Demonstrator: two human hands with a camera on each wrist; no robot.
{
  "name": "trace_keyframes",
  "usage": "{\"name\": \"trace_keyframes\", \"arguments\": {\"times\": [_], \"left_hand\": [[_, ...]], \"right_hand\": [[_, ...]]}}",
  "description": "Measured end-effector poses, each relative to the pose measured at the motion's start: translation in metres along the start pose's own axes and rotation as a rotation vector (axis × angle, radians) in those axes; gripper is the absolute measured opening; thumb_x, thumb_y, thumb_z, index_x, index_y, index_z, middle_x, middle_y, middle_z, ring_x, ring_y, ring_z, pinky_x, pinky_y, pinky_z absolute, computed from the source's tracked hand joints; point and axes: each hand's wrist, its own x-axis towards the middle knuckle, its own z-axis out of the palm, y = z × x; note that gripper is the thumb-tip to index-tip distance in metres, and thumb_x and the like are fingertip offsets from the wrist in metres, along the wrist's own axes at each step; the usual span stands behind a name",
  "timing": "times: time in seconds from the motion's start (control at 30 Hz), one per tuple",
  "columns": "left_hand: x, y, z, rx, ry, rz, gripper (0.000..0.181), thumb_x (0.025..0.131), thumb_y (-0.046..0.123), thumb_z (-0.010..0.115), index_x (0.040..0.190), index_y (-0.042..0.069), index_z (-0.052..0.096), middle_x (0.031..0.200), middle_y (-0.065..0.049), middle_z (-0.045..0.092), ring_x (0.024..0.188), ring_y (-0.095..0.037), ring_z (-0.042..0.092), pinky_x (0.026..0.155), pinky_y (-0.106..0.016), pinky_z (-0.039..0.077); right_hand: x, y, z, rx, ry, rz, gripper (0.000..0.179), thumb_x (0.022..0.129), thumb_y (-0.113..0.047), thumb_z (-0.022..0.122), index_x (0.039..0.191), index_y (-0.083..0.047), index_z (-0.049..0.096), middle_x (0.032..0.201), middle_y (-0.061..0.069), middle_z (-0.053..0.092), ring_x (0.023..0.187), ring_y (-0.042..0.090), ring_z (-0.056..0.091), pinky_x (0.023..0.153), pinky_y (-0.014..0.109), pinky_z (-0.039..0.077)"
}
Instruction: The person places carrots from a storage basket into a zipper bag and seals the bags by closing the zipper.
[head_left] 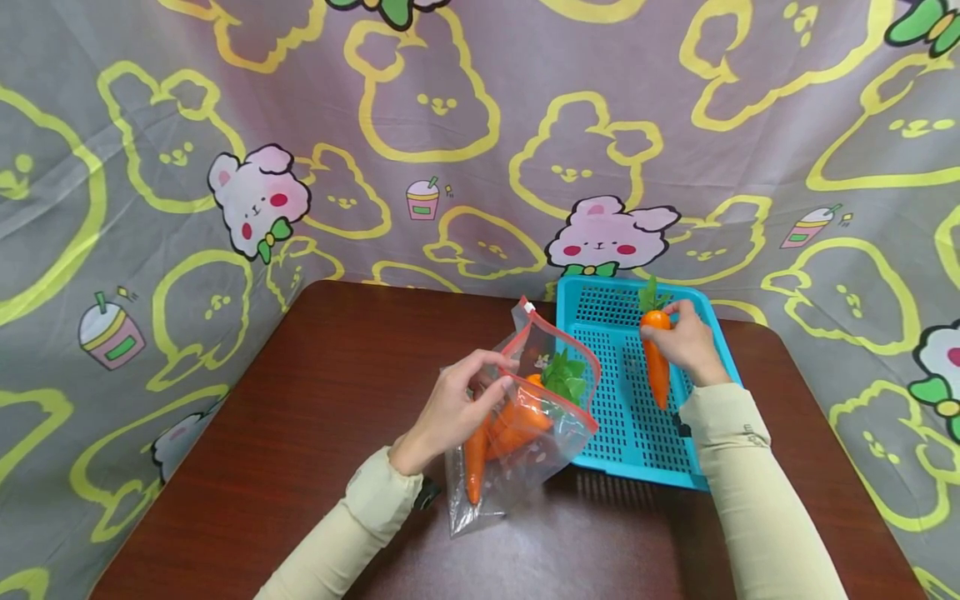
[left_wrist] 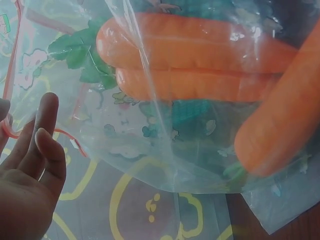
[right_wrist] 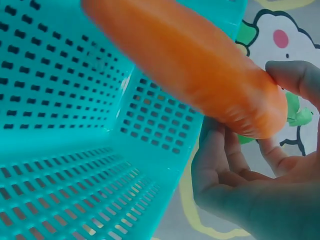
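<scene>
Between thumb and fingers my right hand (head_left: 686, 337) grips a carrot (head_left: 657, 358) near its leafy top, with the tip pointing down over the blue basket (head_left: 600, 471). The right wrist view shows the same carrot (right_wrist: 195, 65) close up, slanting across the basket's wall. My left hand (head_left: 453, 404) pinches the red-edged rim of a clear zip bag (head_left: 536, 467), whose mouth gapes toward the basket. Inside the bag lie several carrots (left_wrist: 200, 45) with green leaves (left_wrist: 85, 57). In the left wrist view the left hand (left_wrist: 35, 165) is beside the bag's red zip edge.
The dark brown table (head_left: 337, 358) extends left of the bag and in front of it. Behind and at both sides hangs a grey cloth (head_left: 480, 75) printed with yellow bear outlines and white-faced animals. The bag overlaps the basket's left edge in the head view.
</scene>
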Motion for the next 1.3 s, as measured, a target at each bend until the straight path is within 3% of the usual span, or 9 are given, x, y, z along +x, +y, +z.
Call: {"name": "trace_keyframes", "arguments": {"times": [0.5,0.73,1.03,1.3], "left_hand": [[0.003,0.001,0.000,0.003,-0.007,0.000,0.019,0.089,-0.003,0.063,0.108,-0.005,0.061,0.086,-0.016,0.068,0.056,-0.023,0.057,0.051,-0.025,0.047],[0.004,0.002,0.001,0.007,0.006,-0.010,0.018,0.089,-0.002,0.064,0.106,-0.003,0.062,0.086,-0.013,0.068,0.056,-0.016,0.052,0.050,-0.031,0.046],[0.004,-0.001,0.001,0.018,0.011,-0.016,0.017,0.089,0.000,0.064,0.107,-0.001,0.062,0.084,-0.010,0.067,0.056,-0.016,0.052,0.051,-0.030,0.047],[0.004,-0.002,0.000,0.021,0.018,-0.002,0.017,0.088,-0.002,0.065,0.106,-0.001,0.062,0.081,-0.011,0.066,0.056,-0.014,0.051,0.050,-0.029,0.047]], "right_hand": [[-0.005,-0.020,-0.010,0.106,0.051,-0.083,0.056,0.094,-0.035,0.055,0.129,0.001,0.031,0.118,0.030,0.051,0.094,0.038,0.057,0.067,0.032,0.049],[-0.011,-0.031,-0.015,0.131,0.082,-0.114,0.058,0.093,-0.039,0.056,0.129,-0.001,0.032,0.124,0.031,0.050,0.096,0.040,0.057,0.068,0.031,0.048],[-0.020,-0.050,-0.022,0.125,0.163,-0.146,0.057,0.093,-0.041,0.056,0.129,-0.002,0.035,0.124,0.028,0.052,0.096,0.038,0.055,0.064,0.027,0.048],[-0.029,-0.062,-0.028,0.163,0.175,-0.163,0.061,0.092,-0.043,0.057,0.132,-0.003,0.034,0.129,0.025,0.048,0.096,0.036,0.059,0.062,0.019,0.049]]}}
